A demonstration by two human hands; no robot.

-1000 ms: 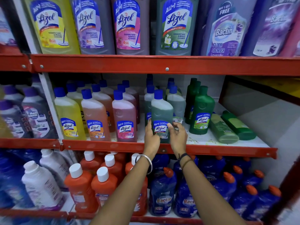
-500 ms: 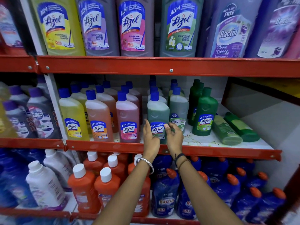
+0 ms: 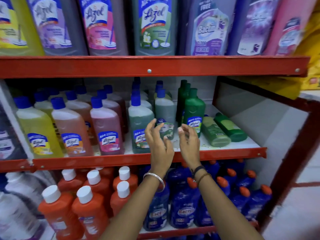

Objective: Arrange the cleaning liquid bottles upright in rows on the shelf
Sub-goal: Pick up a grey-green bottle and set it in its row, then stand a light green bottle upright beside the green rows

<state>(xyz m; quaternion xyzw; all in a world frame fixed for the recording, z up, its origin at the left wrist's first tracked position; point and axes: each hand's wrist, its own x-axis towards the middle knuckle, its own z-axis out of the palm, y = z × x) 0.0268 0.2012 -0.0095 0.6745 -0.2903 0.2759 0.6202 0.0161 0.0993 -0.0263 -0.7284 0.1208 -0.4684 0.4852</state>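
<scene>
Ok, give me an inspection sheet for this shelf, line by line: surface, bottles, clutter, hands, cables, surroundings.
Surface: white middle shelf board with red metal front rail, small specks on the bare part.
Job's things: blue-capped grey-green bottle upright at the front; dark green upright bottle to its right; two green bottles lying flat at the right end.
Clutter: nothing seen beyond the specks.
Grips: left hand and right hand both open, holding nothing, in front of the second grey-green bottle.
Cables: nothing seen.
Surroundings: large bottles above; orange white-capped bottles and blue bottles below.
</scene>
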